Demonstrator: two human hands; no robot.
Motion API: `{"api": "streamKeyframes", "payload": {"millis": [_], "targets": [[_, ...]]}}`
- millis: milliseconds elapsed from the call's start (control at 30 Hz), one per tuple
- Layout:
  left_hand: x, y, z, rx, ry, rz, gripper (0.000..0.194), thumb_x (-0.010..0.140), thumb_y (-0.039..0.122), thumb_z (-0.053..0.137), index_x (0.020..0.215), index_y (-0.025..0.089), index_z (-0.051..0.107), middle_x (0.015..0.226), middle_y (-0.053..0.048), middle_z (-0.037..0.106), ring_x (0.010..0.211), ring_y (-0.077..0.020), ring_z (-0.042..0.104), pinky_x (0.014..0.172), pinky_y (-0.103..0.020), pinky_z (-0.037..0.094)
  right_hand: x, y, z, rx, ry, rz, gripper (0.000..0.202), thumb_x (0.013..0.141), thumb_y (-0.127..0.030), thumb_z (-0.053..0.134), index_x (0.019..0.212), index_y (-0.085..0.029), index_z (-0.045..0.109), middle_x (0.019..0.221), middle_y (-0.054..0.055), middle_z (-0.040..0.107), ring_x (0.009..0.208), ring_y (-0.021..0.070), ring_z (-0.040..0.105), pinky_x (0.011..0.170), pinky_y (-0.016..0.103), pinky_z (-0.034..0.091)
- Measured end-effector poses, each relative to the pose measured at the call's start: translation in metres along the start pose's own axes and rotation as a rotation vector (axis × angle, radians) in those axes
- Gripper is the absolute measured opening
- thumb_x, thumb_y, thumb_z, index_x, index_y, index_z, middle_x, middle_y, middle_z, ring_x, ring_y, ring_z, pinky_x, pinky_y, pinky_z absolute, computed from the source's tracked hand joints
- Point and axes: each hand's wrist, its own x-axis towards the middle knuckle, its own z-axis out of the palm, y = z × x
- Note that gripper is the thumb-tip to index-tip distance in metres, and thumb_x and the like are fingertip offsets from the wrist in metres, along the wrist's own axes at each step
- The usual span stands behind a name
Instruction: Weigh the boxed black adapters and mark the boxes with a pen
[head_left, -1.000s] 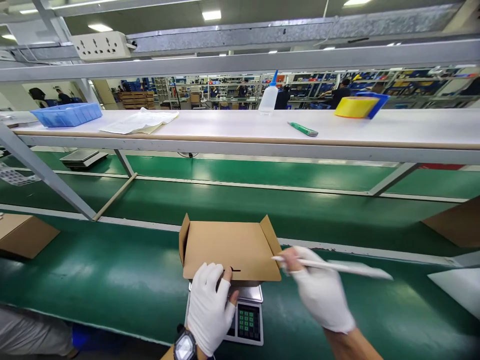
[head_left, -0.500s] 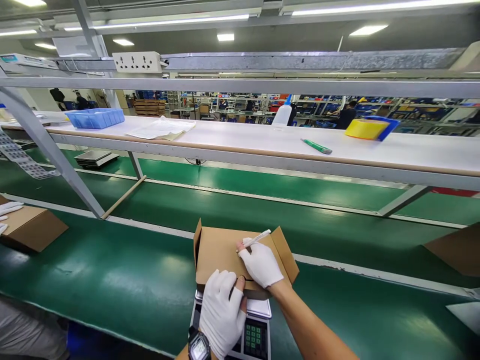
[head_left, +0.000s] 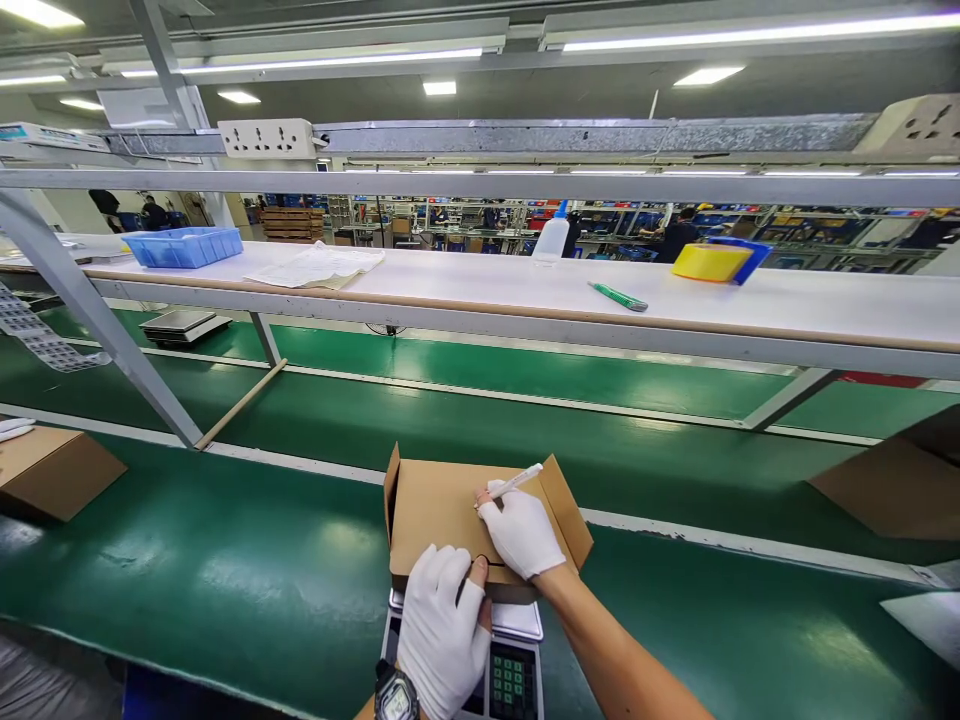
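— Cardboard box [head_left: 442,505] sits on the scale [head_left: 504,668], at the belt's [head_left: 225,560] near edge. Grips?
— Left hand [head_left: 444,628] flat on its near edge; right hand [head_left: 521,530] pinches a pen [head_left: 516,481], long axis slanting up-right over the lid.

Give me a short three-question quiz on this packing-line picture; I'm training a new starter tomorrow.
1. True or false: the cardboard box sits on a scale.
2. What does the right hand hold? A) a green cutter B) a white pen C) a bottle
3. Which wrist wears a watch?

Key:
1. True; the scale's keypad shows below the box.
2. B; the white pen is held over the box top.
3. The left; the left hand rests on the box's near edge.
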Motion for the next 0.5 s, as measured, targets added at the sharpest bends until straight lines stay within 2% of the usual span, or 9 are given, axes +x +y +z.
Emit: {"api": "streamKeyframes", "payload": {"millis": [300,500], "targets": [[-0.0024,0.0025,0.0006,-0.003,-0.007,-0.001,0.037,0.085,0.017,0.053,0.121,0.015,0.061,0.113,-0.010,0.064,0.105,-0.0255,0.058,0.097,-0.049,0.049,-0.0008,0.0026,0.0021,-0.034,0.015,0.004,0.030,0.098,-0.031,0.039,0.077,-0.021,0.058,0.082,0.007,0.070,0.084,0.0261,0.063,0.070,0.032,0.036],[-0.0010,0.0028,0.0010,0.002,-0.002,-0.013,0.036,0.086,0.017,0.051,0.121,0.016,0.061,0.112,-0.010,0.065,0.105,-0.0248,0.058,0.097,-0.049,0.047,-0.0003,0.0063,0.0026,0.127,0.082,0.000,0.028,0.090,-0.032,0.042,0.067,-0.022,0.054,0.071,0.005,0.066,0.073,0.0236,0.060,0.068,0.032,0.038]]}}
